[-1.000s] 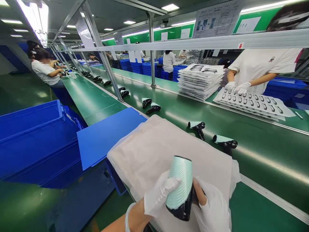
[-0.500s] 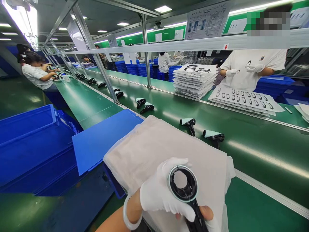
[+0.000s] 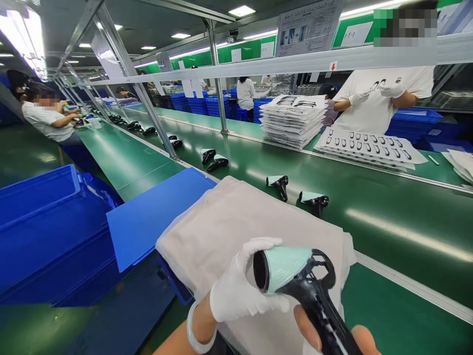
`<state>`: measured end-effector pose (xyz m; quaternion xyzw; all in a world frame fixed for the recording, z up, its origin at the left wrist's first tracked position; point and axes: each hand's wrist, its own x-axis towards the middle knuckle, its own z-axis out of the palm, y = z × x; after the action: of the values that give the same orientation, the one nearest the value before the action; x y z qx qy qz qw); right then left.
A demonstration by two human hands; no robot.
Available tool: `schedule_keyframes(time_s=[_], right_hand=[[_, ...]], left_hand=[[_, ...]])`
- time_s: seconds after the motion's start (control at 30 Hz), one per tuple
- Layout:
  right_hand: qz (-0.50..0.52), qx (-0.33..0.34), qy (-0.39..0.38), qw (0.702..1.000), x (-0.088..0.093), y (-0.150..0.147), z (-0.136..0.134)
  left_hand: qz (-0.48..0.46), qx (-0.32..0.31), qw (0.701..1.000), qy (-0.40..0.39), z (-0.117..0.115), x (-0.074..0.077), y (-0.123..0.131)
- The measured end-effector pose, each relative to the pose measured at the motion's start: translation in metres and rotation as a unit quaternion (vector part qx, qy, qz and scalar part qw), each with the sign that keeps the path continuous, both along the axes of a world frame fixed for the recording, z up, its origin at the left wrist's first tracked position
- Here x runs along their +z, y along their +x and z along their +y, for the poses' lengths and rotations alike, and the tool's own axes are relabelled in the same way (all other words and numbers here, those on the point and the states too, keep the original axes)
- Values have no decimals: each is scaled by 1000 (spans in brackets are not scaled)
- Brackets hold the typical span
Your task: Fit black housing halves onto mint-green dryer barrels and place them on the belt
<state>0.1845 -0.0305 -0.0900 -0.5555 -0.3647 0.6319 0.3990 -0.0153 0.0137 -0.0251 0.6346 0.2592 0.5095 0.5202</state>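
Observation:
A hair dryer housing (image 3: pixel 290 266) with a mint green barrel and a black handle is held above the pale sheets in front of me. Its round open end faces left, and a ring-shaped opening shows at its right end. My left hand (image 3: pixel 236 288), in a white glove, is cupped around the barrel at the round end. Bare fingertips of my right hand (image 3: pixel 307 328) grip the black handle from both sides; the rest of that hand lies behind the handle and below the picture.
Pale sheets (image 3: pixel 207 222) lie stacked before me, beside a blue board (image 3: pixel 155 212) and blue crates (image 3: pixel 37 236). More housings (image 3: pixel 279 183) lie on the green conveyor (image 3: pixel 388 212). Across it, a person (image 3: pixel 373 101) in white gloves handles small black parts. A metal rail (image 3: pixel 258 69) crosses overhead.
The housing has been turned: its open end faced me and now points left, showing the green side. My right hand has shifted right with the handle. Housings on the conveyor appear slightly further left.

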Motion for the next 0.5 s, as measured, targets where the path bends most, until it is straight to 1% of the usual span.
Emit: schedule_keyframes(time_s=[0.1,0.2,0.37,0.43,0.5], right_hand=[[-6,-5,-15,1000,-6,1,20],[-15,-3,-27,1000,-10,-2,34],[-58,14,-40,997,-16,-16,40],[-67,10,-19,998,-18,-24,39],[-78,2,16,997,-19,-33,39]], left_hand=[[-17,-18,998,-60,-2,-4,-4],[-50,-31,994,-88,-3,-5,-6],[-57,-3,996,-75,-6,0,-1],[-45,18,997,-66,-8,3,1],[-14,42,997,-58,-9,7,3]])
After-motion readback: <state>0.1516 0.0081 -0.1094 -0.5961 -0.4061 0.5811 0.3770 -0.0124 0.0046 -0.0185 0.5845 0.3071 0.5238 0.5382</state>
